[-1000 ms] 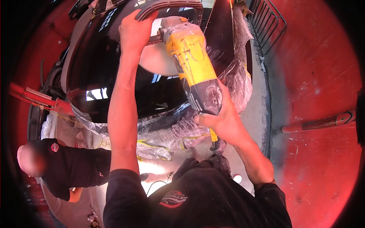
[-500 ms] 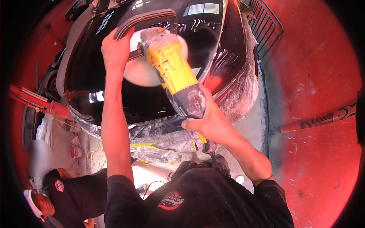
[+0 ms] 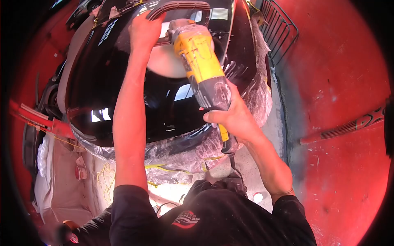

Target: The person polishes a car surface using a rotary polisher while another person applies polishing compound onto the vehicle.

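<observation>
- Working a yellow-and-black polisher (image 3: 203, 61) over a glossy black car panel (image 3: 98, 82) looks like the step in hand; its pale round pad (image 3: 166, 63) appears to lie against the panel, though the contact edge cannot be made out.
- The left hand (image 3: 145, 33) is closed around the left side of the loop handle (image 3: 180, 5), at about 11 o'clock from the pad.
- The right hand (image 3: 236, 117) is wrapped about the dark rear grip, thumb across it, at about 4 o'clock from the pad; its other fingers are mostly hidden, so whether the switch is pressed I cannot tell.
- The polisher thus spans the two hands: its yellow body sits at 4 o'clock from the left hand and 11 o'clock from the right.
- A cord (image 3: 234, 162) hangs from the tool's tail, at 6 o'clock from the right hand.
- The next move probably calls for level, even pressure from both hands, keeping clear of the plastic sheeting (image 3: 180, 153) at 6 o'clock.
</observation>
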